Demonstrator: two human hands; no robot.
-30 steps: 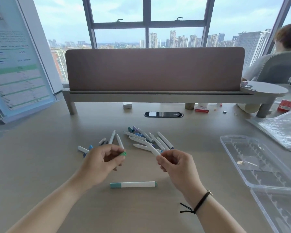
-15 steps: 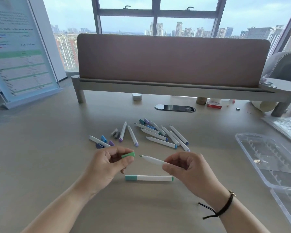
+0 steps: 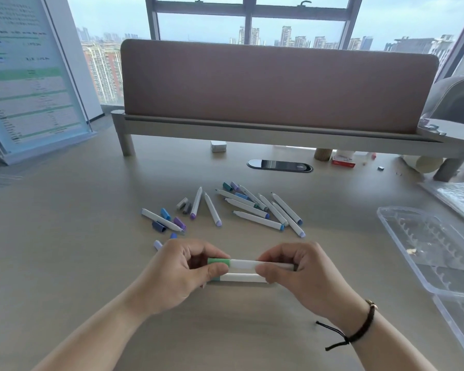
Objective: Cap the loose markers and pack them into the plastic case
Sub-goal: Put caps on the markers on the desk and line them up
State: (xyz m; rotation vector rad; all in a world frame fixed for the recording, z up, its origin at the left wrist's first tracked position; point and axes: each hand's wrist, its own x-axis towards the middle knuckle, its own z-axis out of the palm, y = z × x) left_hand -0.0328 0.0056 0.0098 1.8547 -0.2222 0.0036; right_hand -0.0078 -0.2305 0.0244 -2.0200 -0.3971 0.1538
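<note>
Two hands at work: your left hand [image 3: 180,271] pinches the green cap [image 3: 218,261] onto the marker [image 3: 252,263] your right hand [image 3: 298,274] grips level, lining up the push. Loose markers [image 3: 255,210] wait beyond on the table [image 3: 65,250]; plastic case [image 3: 423,247] lies open at right.

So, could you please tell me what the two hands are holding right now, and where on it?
One marker: the left hand pinches its green cap, and the right hand pinches the white barrel near the other end.

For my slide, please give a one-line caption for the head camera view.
Left hand presses a green cap onto a white marker held by the right hand.
</note>
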